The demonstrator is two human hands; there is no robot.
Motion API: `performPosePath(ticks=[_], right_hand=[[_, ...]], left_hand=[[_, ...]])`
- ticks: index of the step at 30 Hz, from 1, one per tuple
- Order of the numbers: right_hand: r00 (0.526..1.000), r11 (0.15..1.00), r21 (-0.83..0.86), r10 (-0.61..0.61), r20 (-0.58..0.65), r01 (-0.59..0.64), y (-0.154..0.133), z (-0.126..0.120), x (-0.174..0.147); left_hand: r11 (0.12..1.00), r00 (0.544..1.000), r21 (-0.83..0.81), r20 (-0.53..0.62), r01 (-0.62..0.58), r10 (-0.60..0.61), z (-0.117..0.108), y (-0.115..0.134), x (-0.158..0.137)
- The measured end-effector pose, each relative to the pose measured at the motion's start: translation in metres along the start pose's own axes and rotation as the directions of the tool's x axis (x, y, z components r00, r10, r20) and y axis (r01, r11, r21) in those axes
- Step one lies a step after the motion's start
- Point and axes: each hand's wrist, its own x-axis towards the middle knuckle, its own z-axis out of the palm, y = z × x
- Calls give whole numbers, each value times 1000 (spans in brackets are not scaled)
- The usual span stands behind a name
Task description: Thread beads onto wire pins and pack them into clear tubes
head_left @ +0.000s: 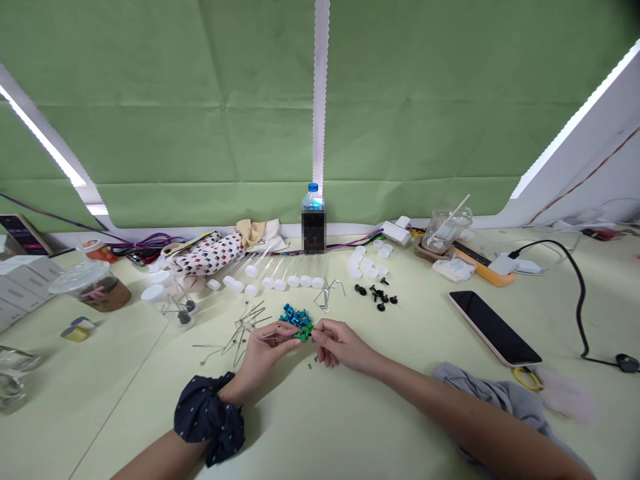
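Observation:
My left hand [273, 343] is closed in a pinch round a thin metal rod [269, 337]. Close beside it, my right hand [345, 343] has thumb and forefinger pressed together near the rod's end; a tiny dark bit shows at the fingertips, too small to name. Just behind the fingers lie a pile of shiny blue small parts [295, 313] and some green ones [303, 331]. Loose metal rods with looped ends [243, 327] are scattered left of my left hand. Tiny metal pieces [310, 365] rest on the table below my right fingertips.
Behind the hands lie L-shaped metal keys [327, 297], black knob-like screws [383, 299], white caps [370, 267] and clear tubes with white caps [280, 284]. A water bottle [313, 200] stands at the back. Drink cup [95, 287] left; phone [493, 327] and grey cloth [465, 383] right.

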Motion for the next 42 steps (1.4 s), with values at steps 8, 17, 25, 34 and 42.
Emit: performPosePath(ticks=[8,17,25,34,42], right_hand=[[1000,1000,27,-11,-21,11,0,-1,1],[1000,1000,27,-15,-16,16,0,0,1],[1000,1000,8,5,17,-5,0,1,-1],[999,999,-34,-23,26,24,3,2,-1],[1000,1000,1,-25,-10,25,1,0,-1]], left_hand=[[1000,999,-20,48,21,-20,2,0,-2],[1000,1000,-12,30,-5,5,0,-3,-1],[1000,1000,-27,-10,1,-1,0,-1,0],[1000,1000,-14,-11,-7,6,-1,-1,0],[1000,999,-31,35,-3,4,-1,-2,0]])
